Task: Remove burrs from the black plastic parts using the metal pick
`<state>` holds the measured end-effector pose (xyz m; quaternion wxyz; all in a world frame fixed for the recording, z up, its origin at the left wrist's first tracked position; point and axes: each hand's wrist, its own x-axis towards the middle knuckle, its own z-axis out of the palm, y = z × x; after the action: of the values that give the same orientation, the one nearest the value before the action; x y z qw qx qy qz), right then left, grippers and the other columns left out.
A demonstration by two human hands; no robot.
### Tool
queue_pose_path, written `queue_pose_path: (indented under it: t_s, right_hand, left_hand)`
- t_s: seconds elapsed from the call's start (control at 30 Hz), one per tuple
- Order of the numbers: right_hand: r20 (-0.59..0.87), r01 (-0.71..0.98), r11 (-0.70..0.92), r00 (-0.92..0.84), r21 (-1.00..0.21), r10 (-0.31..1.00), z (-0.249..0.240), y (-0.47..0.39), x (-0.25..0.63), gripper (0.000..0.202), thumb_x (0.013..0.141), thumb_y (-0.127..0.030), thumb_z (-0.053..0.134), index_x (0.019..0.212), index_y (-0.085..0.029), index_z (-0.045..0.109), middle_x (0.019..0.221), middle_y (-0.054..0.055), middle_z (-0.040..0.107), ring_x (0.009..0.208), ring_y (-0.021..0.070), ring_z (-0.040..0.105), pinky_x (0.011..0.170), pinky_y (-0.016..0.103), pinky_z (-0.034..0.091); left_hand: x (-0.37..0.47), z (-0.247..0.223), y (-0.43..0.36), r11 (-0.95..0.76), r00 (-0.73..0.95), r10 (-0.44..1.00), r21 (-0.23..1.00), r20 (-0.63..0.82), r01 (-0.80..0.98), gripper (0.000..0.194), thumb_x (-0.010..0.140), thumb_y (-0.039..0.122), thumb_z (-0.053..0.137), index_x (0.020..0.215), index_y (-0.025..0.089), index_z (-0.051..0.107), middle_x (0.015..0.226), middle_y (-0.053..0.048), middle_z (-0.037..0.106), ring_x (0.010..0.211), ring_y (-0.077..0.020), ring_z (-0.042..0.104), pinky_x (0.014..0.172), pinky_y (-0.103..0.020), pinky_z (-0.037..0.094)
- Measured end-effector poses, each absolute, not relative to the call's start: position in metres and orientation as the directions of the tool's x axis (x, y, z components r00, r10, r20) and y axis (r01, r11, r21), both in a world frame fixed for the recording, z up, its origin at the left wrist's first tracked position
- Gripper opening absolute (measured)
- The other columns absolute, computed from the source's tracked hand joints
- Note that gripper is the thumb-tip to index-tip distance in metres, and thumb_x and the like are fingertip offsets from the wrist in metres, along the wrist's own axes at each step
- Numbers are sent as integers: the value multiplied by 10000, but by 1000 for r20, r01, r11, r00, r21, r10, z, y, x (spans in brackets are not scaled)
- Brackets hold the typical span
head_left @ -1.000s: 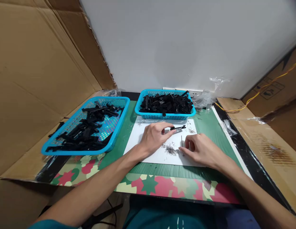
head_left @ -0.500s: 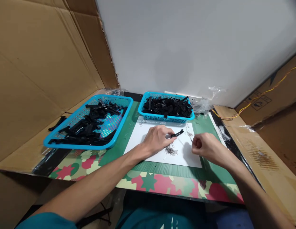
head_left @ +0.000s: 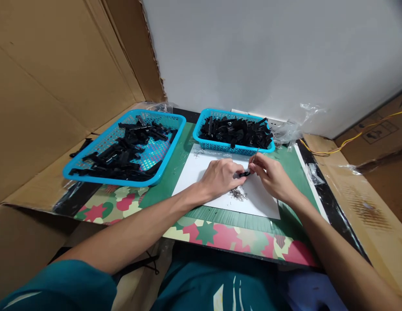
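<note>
Between the thumb and fingers of my left hand (head_left: 221, 177) is a small black plastic part (head_left: 245, 174), held just above the white sheet (head_left: 191, 173). My right hand (head_left: 271, 176) meets it from the right, its fingertips at the part's end. Pinched in those fingers is a thin metal tool (head_left: 256, 154) that sticks up past the knuckles; its exact kind is too small to tell. A little heap of tiny metal pieces, like small springs or pins (head_left: 238, 194), lies on the sheet below my left hand.
A blue basket (head_left: 171, 166) of black parts stands at the left, and a fuller blue basket (head_left: 233, 149) is at the back. Clear plastic wrap (head_left: 288, 131) and a yellow cable (head_left: 327, 153) lie at the back right. Cardboard (head_left: 74, 65) walls the left side.
My right hand has moved left and forward, bringing its fingertips to the black part in my left hand. The whole view has shifted slightly.
</note>
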<state>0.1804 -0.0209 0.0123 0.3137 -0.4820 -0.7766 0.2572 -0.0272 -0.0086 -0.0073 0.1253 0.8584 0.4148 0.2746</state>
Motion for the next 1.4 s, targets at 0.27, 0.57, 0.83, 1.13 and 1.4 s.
queue_pose_path:
  t_s: [0.27, 0.57, 0.83, 1.13, 1.4]
  right_hand:
    - [241, 597, 392, -319, -700, 917, 8, -21, 178, 141, 1002, -241, 526, 900, -199, 614, 782, 11, 665, 694, 160, 581, 707, 281, 412]
    - [279, 580, 405, -298, -707, 913, 6, -23, 178, 197, 964, -264, 558, 819, -190, 670, 740, 28, 674, 655, 163, 595, 682, 287, 451]
    - [375, 620, 416, -205, -665, 904, -1, -34, 168, 254, 953, -295, 551, 744, -192, 652, 664, 34, 673, 594, 166, 585, 630, 277, 430]
    - [430, 457, 404, -50, -793, 901, 3, -46, 168, 321, 1001, -450, 552, 859, -191, 677, 773, 68, 737, 710, 215, 695, 695, 303, 544]
    - [289, 785, 110, 91, -610, 953, -1, -15, 253, 354, 935, -400, 543, 642, -207, 588, 632, 67, 676, 597, 209, 612, 584, 299, 405]
  left_hand:
    - [-26, -7, -8, -645, 521, 764, 442, 380, 624, 193, 937, 333, 686, 874, 204, 815, 798, -49, 763, 760, -208, 679, 654, -307, 438]
    - [-25, -7, -9, -638, 525, 769, 486, 364, 598, 205, 945, 347, 685, 875, 201, 811, 815, -53, 785, 729, -199, 691, 647, -306, 433]
    - [-23, -4, -13, -581, 488, 807, 599, 333, 552, 142, 883, 266, 713, 810, 184, 803, 736, -28, 758, 669, -167, 661, 629, -279, 401]
    - [-30, -3, -16, -625, 451, 780, 569, 433, 535, 111, 851, 247, 779, 912, 172, 835, 845, -61, 791, 761, -195, 699, 701, -285, 490]
    - [-35, 0, -15, -733, 429, 680, 550, 594, 400, 155, 939, 252, 738, 1041, 149, 792, 975, -88, 809, 851, -195, 721, 763, -310, 573]
